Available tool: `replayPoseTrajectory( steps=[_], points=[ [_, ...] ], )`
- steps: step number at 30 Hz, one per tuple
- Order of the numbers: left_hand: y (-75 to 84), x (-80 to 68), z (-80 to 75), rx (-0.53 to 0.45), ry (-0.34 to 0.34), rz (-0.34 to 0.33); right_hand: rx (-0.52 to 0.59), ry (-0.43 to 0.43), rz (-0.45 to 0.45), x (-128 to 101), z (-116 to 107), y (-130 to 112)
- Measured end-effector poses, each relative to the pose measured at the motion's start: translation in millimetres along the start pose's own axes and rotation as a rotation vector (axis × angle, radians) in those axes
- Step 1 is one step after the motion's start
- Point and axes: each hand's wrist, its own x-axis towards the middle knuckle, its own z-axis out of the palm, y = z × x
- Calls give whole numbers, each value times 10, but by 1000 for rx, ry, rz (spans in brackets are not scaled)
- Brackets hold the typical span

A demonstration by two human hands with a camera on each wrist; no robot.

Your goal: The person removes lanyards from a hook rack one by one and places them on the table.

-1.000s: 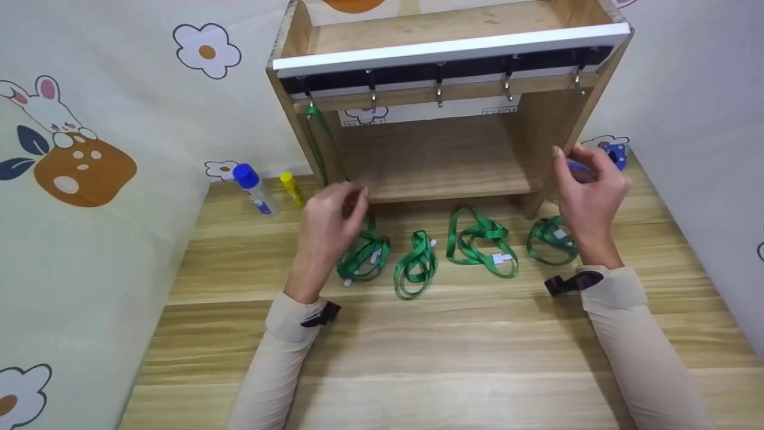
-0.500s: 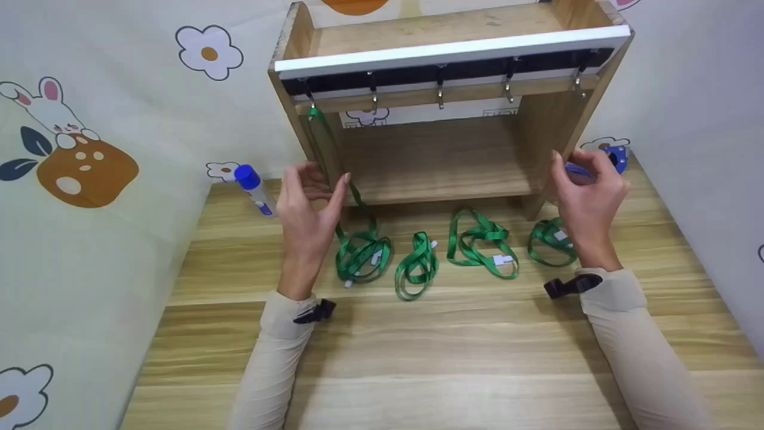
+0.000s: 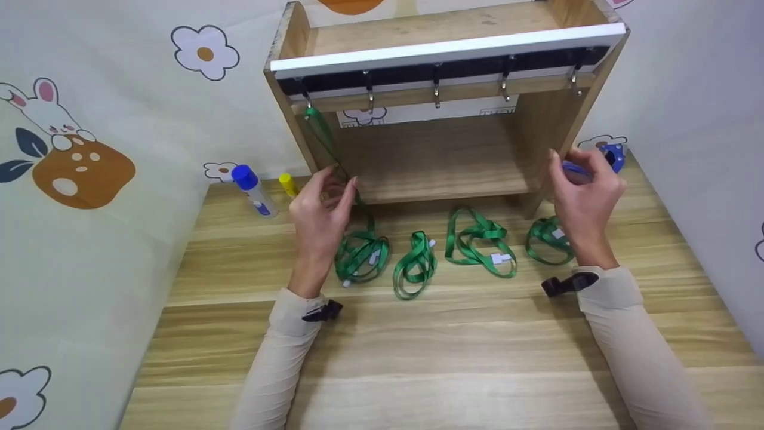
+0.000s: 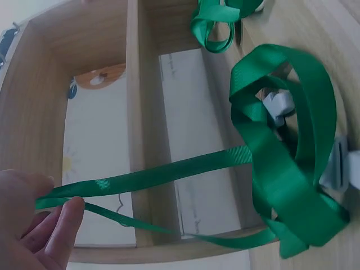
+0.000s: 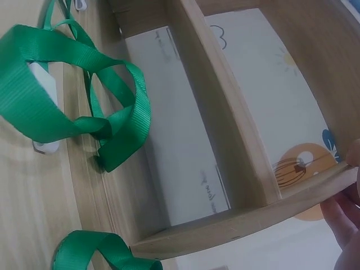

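A wooden shelf unit [image 3: 441, 161] stands at the back of the table with a row of metal hooks [image 3: 437, 89] under its top. One green lanyard [image 3: 361, 254] hangs from the leftmost hook [image 3: 306, 95] and trails down to a heap on the table. My left hand [image 3: 322, 209] pinches its strap [image 4: 146, 179] between thumb and fingers [image 4: 62, 216] in front of the shelf's left side. My right hand [image 3: 588, 191] grips the shelf's right side panel [image 5: 253, 216], thumb in front and fingers [image 5: 346, 222] behind.
Three more green lanyards [image 3: 418, 266] [image 3: 477, 242] [image 3: 546, 242] lie in a row before the shelf. A blue-capped glue stick [image 3: 250, 190] and a yellow one [image 3: 288, 184] sit at the left of the shelf. A blue object [image 3: 613, 156] lies behind my right hand.
My left hand rose from the lanyard heap, opened near the shelf's left side, and now has closed on the hanging strap. The right hand has stayed on the side panel.
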Motion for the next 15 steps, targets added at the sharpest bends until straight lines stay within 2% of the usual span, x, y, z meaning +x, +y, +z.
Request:
replayPoseTrajectory(
  steps=[3,6,10,15],
  points=[
    [-23,18,-34,15,2,-12,-1,-1,-1,-7,-7,-22],
    [-41,45,-94,21,15,7,0,2,-3,-9,-5,-19],
    [-39,121,-201,-1,72,49,4,9,-13,-1,6,29],
    [11,271,-350,-42,178,103,11,23,-40,7,28,55]
  ],
)
